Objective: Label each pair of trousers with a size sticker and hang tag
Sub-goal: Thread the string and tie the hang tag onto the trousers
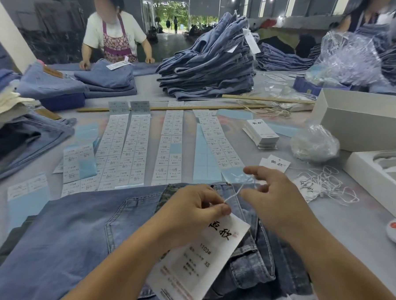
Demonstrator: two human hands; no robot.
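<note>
A pair of blue jeans (pixel 73 239) lies flat in front of me, back pocket up. My left hand (pixel 193 211) pinches the top of a white hang tag (pixel 200 260) with a size sticker reading 1103# on it. A thin white string (pixel 238 191) runs from the tag's top up toward my right hand (pixel 272 199), which holds the string's far end between blurred fingers above the waistband. Long sheets of size stickers (pixel 133 146) lie in rows just beyond the jeans. Loose hang tags with strings (pixel 309 187) sit to the right.
A tall stack of folded jeans (pixel 208 65) stands mid-table, smaller piles at left (pixel 28 131). A pack of tags (pixel 261 133), white boxes (pixel 363 121), plastic bags (pixel 314 142) and wooden sticks (pixel 171 108) lie on the right and centre. A person in an apron (pixel 113 30) works across the table.
</note>
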